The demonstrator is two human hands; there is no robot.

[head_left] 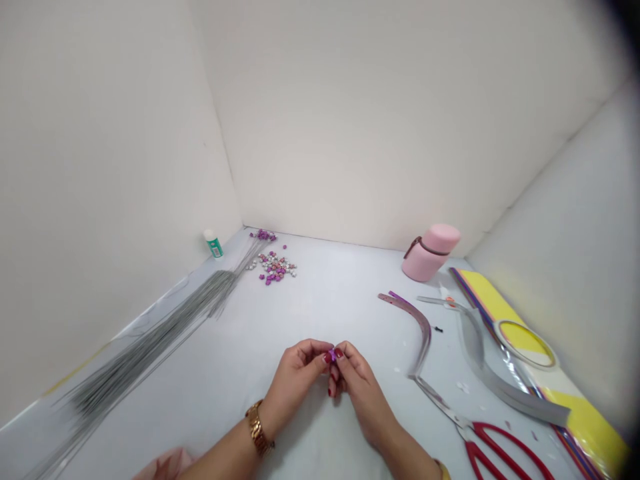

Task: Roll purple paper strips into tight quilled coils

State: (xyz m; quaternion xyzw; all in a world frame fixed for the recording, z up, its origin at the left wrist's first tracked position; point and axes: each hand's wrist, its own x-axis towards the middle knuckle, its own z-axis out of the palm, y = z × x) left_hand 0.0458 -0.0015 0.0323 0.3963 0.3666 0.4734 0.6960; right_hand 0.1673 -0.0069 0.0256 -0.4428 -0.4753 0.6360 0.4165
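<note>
Near the front middle of the table, my left hand (299,373) and my right hand (356,381) meet at the fingertips. Between both thumbs and index fingers is a small shiny purple piece (333,355), mostly covered by the fingers. Both hands pinch it from opposite sides, a little above the white tabletop. A pile of small purple, pink and silver folded pieces (276,268) lies at the back left. To the right of my hands curve thin pink and purple strips (417,319).
Long grey wires (165,340) stretch along the left, near a green-and-white glue stick (213,244). A pink bottle (431,252) stands at the back right. Red-handled scissors (467,427), grey strips (500,387), a tape roll (551,357) and yellow sheets (487,293) lie on the right.
</note>
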